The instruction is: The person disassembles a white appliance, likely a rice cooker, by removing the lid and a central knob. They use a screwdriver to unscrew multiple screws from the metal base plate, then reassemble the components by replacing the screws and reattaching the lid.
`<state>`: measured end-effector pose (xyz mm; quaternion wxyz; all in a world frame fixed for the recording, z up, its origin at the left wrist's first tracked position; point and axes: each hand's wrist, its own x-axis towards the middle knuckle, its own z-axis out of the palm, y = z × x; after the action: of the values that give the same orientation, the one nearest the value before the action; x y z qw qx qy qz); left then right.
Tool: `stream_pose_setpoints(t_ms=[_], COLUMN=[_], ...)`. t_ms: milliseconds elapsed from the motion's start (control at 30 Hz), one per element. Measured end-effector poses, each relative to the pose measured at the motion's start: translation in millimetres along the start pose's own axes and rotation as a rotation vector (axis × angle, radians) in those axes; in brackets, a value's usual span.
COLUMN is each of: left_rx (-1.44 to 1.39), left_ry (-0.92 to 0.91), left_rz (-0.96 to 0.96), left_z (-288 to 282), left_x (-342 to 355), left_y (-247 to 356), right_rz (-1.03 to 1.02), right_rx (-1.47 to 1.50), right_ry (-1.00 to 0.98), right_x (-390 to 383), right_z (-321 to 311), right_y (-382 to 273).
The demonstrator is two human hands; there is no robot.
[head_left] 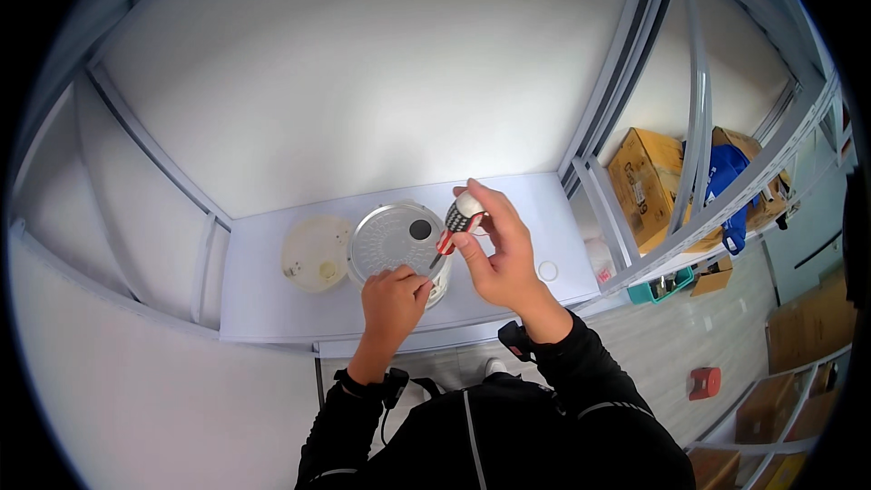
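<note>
From the head view, I confirm that the right hand (504, 263) has its fingers closed around the handle of a screwdriver (456, 220), the handle tilted and the shaft running down and left toward the left hand (392, 306). The screwdriver is above the right-hand edge of a round appliance (381, 252), which rests on the white surface (259, 319) with its grey metal face upward and a dark disc (420, 230) set off-centre in it. The fingers of the left hand are curled close to the screwdriver's tip; I cannot make out whether they steady the tip or pinch a small part. A pale round cover (308, 240) lies to the left of the appliance with a small yellowish piece (327, 269) on it, and a thin white ring (547, 269) lies apart on the right. I judge the work to be partway through: the cover is off, if it belongs to this appliance, and the metal face is exposed. Screwdriver work appears unfinished. Screws are too small to discern, so I cannot count fastenings done or remaining.
</note>
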<state>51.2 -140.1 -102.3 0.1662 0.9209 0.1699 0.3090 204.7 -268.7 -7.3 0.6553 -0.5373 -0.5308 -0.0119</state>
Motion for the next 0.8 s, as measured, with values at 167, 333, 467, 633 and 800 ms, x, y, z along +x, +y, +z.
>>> stream_pose_setpoints(t_ms=[167,333,467,633,800], left_rx=[0.086,0.186,0.274,0.305,0.385], left_ry=[0.015,-0.016,-0.111,-0.132,-0.125], left_rz=[-0.06,-0.125,-0.139,-0.145,-0.22], left_z=[1.6,5.6,9.0,11.7,17.3], left_x=[-0.3,-2.5,1.9,2.6,3.6], left_y=[13.6,19.1,25.5,24.0,29.1], right_rz=[-0.012,-0.015,-0.028,-0.01,-0.015], right_rx=[0.057,0.115,0.147,0.206,0.235], right_ry=[0.044,0.014,-0.014,-0.068,-0.106], right_x=[7.7,16.8,22.5,26.1,28.4], right_z=[-21.2,-37.2,-45.0,-53.6,-60.6], right_y=[12.3,26.4,36.6,46.3,56.2])
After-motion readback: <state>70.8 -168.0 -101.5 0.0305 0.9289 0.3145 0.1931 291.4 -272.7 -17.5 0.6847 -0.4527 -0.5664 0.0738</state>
